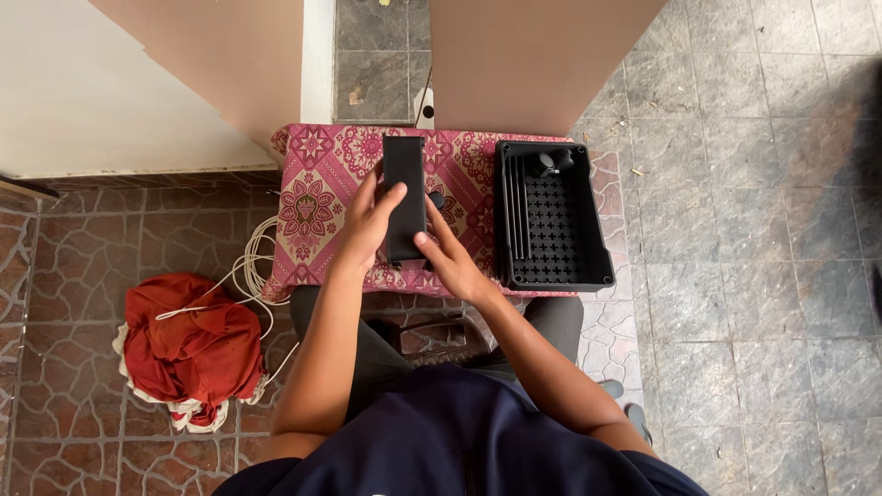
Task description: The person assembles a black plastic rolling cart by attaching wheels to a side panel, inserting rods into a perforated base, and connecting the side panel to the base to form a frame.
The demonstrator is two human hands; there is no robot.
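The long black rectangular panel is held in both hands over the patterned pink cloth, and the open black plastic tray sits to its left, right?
Not quite. In the head view, both the left hand and the right hand hold the long black rectangular panel over the patterned pink cloth, but the open black plastic tray sits to its right.

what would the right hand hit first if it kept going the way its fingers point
The right hand points up-left and already touches the black panel, so it meets that first; depth is hard to judge.
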